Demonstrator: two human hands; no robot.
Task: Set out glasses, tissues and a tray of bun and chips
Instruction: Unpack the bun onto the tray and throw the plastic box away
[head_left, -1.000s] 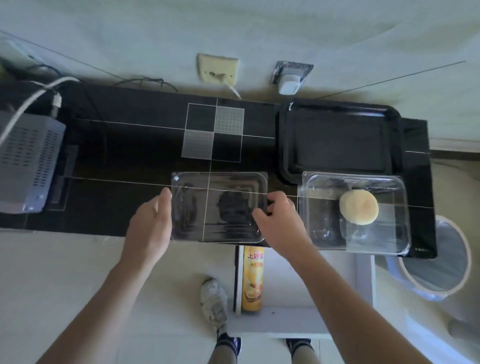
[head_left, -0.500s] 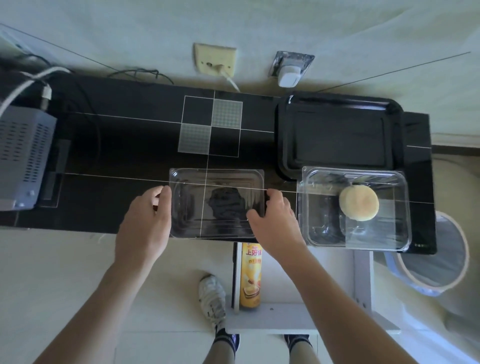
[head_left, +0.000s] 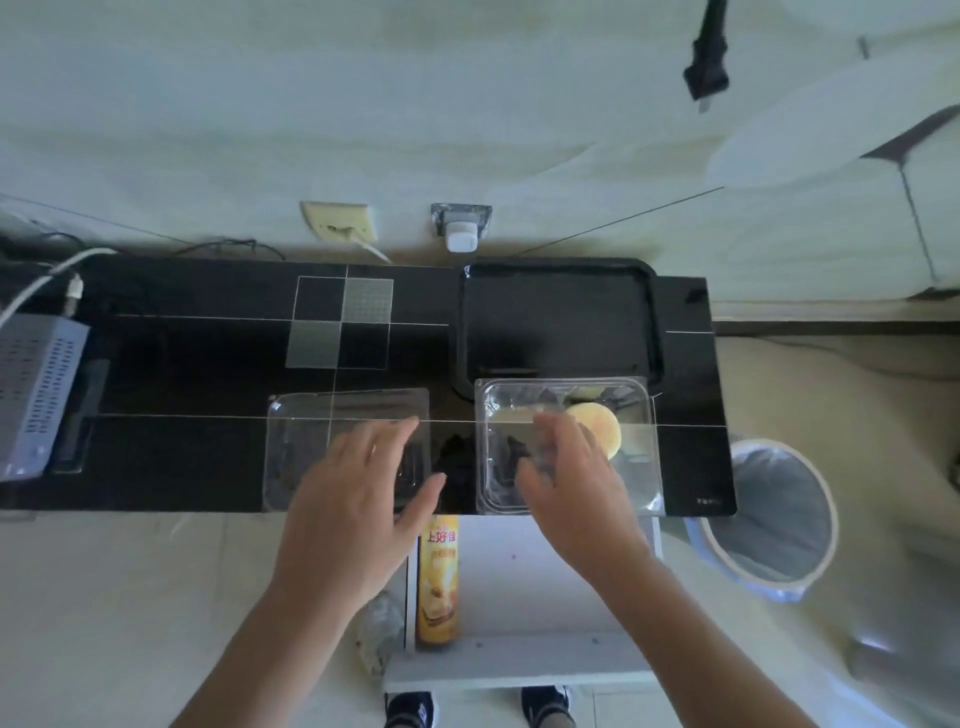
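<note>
A clear plastic lid (head_left: 296, 447) lies flat on the black table (head_left: 197, 374), left of centre. To its right stands a clear plastic box (head_left: 636, 483) with a pale round bun (head_left: 602, 423) inside. Behind the box is an empty black tray (head_left: 558, 325). My left hand (head_left: 358, 493) hovers open over the lid's right part, fingers spread. My right hand (head_left: 571, 478) is open over the box's left half, blurred, just left of the bun. A yellow chips can (head_left: 438, 577) lies on a white shelf below the table's front edge.
A grey perforated device (head_left: 36, 395) with cables sits at the table's left end. Wall sockets (head_left: 460, 231) are behind the table. A lined waste bin (head_left: 774, 512) stands on the floor to the right. My shoes (head_left: 410, 709) show at the bottom.
Both hands have let go of the clear lid, which stays on the table. They moved right; my right hand now reaches over the box with the bun. The camera tilted up.
</note>
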